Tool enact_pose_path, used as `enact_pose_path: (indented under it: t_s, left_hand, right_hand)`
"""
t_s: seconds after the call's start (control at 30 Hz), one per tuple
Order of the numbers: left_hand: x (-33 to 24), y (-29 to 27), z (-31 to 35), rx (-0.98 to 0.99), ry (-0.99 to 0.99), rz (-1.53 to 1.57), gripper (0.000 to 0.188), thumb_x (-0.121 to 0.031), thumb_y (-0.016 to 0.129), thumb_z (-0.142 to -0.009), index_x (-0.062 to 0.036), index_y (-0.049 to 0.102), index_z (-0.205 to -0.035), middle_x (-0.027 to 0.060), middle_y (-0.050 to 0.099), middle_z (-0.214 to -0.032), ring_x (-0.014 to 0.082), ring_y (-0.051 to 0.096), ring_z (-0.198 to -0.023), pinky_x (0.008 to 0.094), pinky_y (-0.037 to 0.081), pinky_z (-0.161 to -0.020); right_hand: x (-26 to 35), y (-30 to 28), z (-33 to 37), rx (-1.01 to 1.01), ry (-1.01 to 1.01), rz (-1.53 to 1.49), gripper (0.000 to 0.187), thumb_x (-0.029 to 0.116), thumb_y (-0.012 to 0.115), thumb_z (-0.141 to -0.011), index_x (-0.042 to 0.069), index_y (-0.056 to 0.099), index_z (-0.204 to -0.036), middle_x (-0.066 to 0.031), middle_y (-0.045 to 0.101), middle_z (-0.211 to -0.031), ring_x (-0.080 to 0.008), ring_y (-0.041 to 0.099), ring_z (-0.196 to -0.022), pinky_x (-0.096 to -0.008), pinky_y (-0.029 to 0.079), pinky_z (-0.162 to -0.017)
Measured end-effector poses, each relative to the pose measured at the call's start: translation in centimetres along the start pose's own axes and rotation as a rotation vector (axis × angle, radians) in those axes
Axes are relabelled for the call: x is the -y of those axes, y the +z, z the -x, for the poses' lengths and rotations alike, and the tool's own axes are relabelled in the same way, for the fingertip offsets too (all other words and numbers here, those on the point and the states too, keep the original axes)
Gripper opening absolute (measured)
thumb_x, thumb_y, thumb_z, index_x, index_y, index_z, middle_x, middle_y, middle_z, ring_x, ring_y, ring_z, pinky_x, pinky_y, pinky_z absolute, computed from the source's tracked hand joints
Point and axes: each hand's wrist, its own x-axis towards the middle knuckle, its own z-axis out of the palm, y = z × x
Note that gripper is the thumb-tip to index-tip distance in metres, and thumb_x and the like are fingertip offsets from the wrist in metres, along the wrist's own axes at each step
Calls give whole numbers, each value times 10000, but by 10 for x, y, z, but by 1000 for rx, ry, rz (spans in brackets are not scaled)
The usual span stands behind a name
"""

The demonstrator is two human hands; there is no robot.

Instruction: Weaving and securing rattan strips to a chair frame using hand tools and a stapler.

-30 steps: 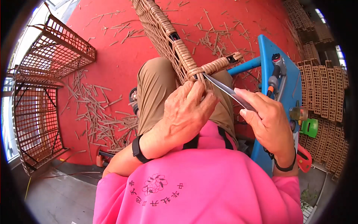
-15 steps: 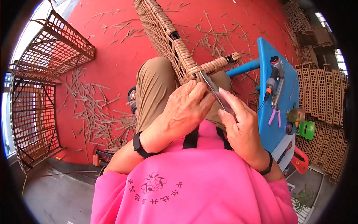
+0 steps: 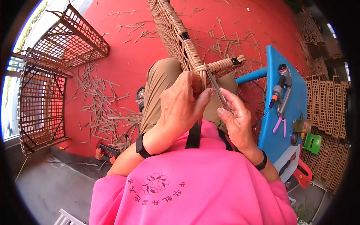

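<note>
- The right hand (image 3: 237, 120) pinches a slim, grey metal blade (image 3: 217, 88) between thumb and fingers, its tip at the bound corner just beyond the grip; a loose hold could let it twist or skid off.
- The left hand (image 3: 179, 101) curls its fingers at that corner, thumb spread towards the blade; I cannot tell whether it pinches anything. A slip could nick that thumb, since the blade passes right beside it.
- The tan, woven wicker panel with a short side arm (image 3: 193, 54) runs from the left fingertips away beyond both hands; it might swivel if pushed, as little visible besides that hand seems to steady it.
- A flat, tan wicker strand (image 3: 204, 79) hangs from the corner, between the hands; too much prying could split it or loosen the wrapping.
- Right of the grip, a blue plastic table (image 3: 294, 105) stands near; a wide elbow swing might knock its tools (image 3: 280, 88).
</note>
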Motion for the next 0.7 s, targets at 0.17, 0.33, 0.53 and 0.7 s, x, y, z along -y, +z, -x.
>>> enact_pose_path:
  t_s: [0.17,0.33,0.53,0.7]
  left_hand:
    - [-7,3,0,34,-159,126,293,-159,757,-802,-19,540,-941,93,608,-747,218,624,-624,344,492,-569]
    - [-5,-4,-11,110,-491,689,180,-85,727,-849,-25,572,-918,25,665,-800,81,592,-694,211,456,-606]
    - [-3,-7,-18,261,-613,935,125,-125,720,-885,-76,607,-911,4,660,-781,8,461,-608,168,322,-524]
    - [6,-11,-25,275,-641,949,87,-113,704,-899,-67,631,-892,-6,649,-779,12,468,-605,165,338,-530]
  right_hand:
    - [-2,0,1,17,47,-118,453,33,591,-935,-37,474,-1367,-156,636,-1208,-173,615,-1101,-311,497,-921]
    - [3,-1,-1,27,4,-144,441,26,591,-928,-61,483,-1346,-162,635,-1197,-189,600,-1131,-309,479,-943]
    - [-7,-5,-3,29,-39,-133,430,22,590,-923,-64,491,-1332,-158,638,-1182,-178,608,-1095,-309,481,-927]
    - [-2,-5,-4,38,9,-149,435,23,587,-926,-67,482,-1339,-144,638,-1178,-161,607,-1074,-298,475,-922]
